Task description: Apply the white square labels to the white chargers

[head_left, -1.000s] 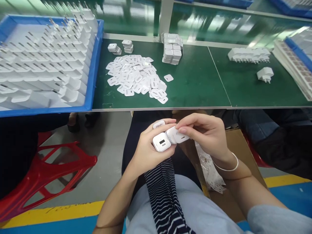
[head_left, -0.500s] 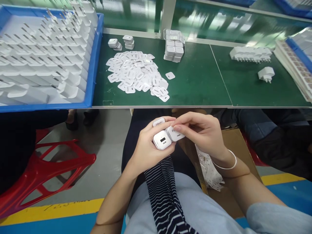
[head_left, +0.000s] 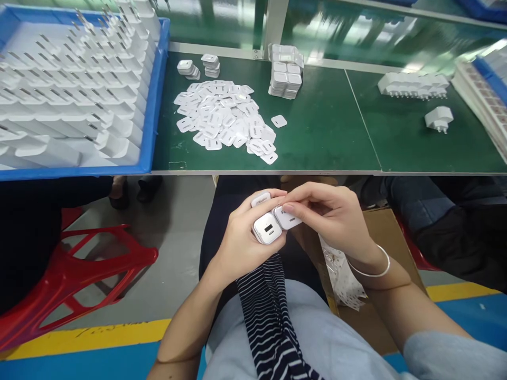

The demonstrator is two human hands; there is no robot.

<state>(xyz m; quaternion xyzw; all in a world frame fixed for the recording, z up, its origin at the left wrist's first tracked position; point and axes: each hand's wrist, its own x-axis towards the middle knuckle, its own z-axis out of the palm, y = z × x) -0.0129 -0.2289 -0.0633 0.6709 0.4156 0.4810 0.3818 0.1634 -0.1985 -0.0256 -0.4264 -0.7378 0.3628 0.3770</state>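
My left hand (head_left: pixel 241 237) is wrapped round white chargers over my lap. One charger (head_left: pixel 268 229) shows a dark port and a smaller slot on its end face. Another charger end (head_left: pixel 260 199), with printed lettering, sticks out between the fingers. Against the first charger lies a white piece with lettering and a slot (head_left: pixel 288 217). The thumb and fingers of my right hand (head_left: pixel 328 211) pinch this piece at its upper edge. Whether it is a loose plate or sits on a charger is partly hidden by the fingers.
On the green table (head_left: pixel 325 142) lie a pile of white plates (head_left: pixel 225 116), stacked plates (head_left: pixel 285 79) and several chargers (head_left: pixel 414 85). A blue tray (head_left: pixel 146 142) of chargers stands left. A red stool (head_left: pixel 99 258) is at left, a cardboard box (head_left: pixel 380 232) right of my lap.
The view has shifted slightly, so the table items sit a little differently in the picture. Both hands keep nearly the same grip, with the chargers very slightly farther right.
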